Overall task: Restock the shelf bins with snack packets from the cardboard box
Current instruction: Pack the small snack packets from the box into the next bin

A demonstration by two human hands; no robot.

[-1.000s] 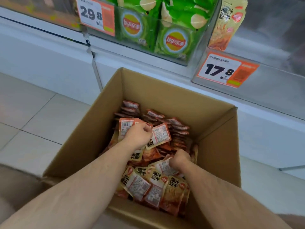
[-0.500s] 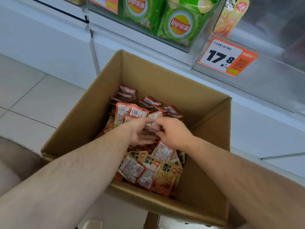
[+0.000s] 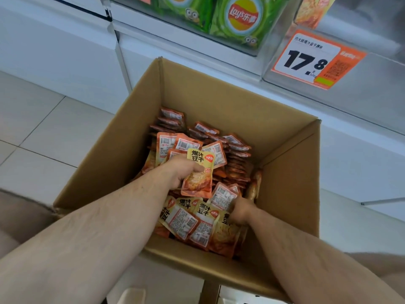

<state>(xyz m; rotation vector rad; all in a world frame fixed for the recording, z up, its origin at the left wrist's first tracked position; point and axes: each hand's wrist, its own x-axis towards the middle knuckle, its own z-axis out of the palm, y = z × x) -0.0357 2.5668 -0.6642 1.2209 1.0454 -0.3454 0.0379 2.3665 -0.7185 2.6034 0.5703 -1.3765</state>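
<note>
Cardboard box [image 3: 285, 194] stands open on the tiled floor [image 3: 43, 128], directly below the shelf bins. Inside it, orange-and-yellow snack packets [image 3: 236, 154] lie in rows against the far wall and in a loose heap toward the near wall.

Change from half a second ago: the two hands were together over the middle of the box; they are now apart. The left hand [image 3: 182, 170] has risen above the packet layer at the box centre, fingers curled around a bunch of packets, with one yellow-fronted packet [image 3: 198, 174] facing the camera and several barcode-side packets fanned out behind it. The right hand [image 3: 241, 210] has moved to the near-right corner of the box and is pushed down among the loose packets [image 3: 190, 222]; its fingers are buried, so the grip cannot be determined.

Edges: the right wall of the box is just beside the right hand. The far-right part of the box interior holds no packets, leaving bare cardboard wall above the rows. Above the far rim of the box, the clear bin with green Lay's chip bags [image 3: 241, 20] overhangs, and the orange 17.8 price tag [image 3: 315, 60] marks the bin [image 3: 361, 84] to its right.
</note>
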